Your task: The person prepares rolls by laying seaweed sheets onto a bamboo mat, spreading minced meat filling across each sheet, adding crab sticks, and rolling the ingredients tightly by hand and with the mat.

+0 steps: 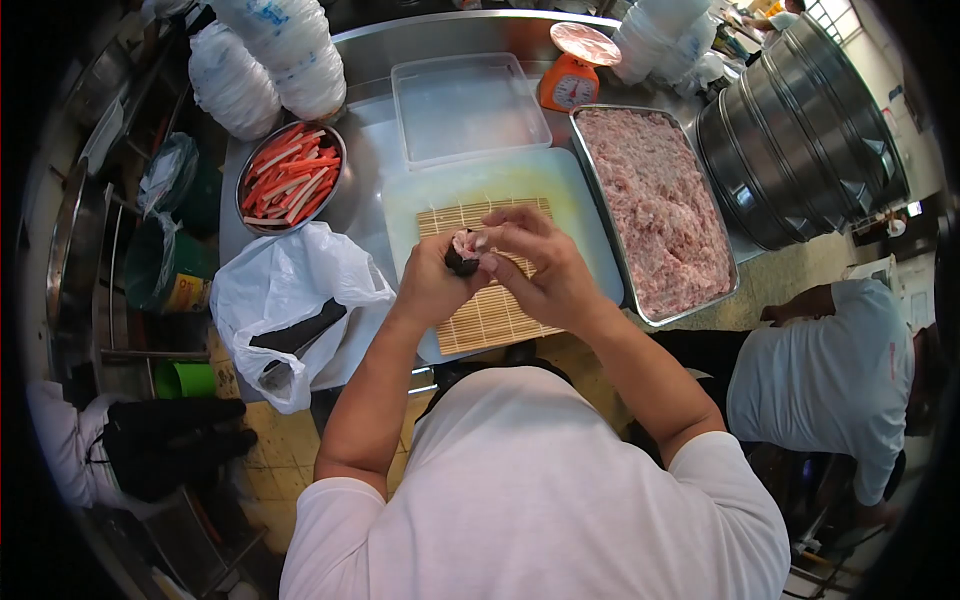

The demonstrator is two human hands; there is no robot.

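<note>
My left hand (430, 287) is wrapped round a dark seaweed roll (462, 265), its pink minced-meat filling showing at the open end. At that end, the bent fingers and thumb of my right hand (545, 268) pinch against the roll. Both hands are above a bamboo rolling mat (492, 325), which lies on a pale cutting board (592, 225). To the right is a metal tray (737, 283) heaped with minced meat (650, 195). A metal bowl (343, 180) of red-and-white crab sticks (290, 180) stands at the left.
Dark seaweed sheets (300, 328) stick out of a white plastic bag (350, 265) at the left. Behind the board are a clear plastic container (470, 105) and an orange scale (570, 82). Large steamer pots (800, 130) stand at the right, near another person (820, 365).
</note>
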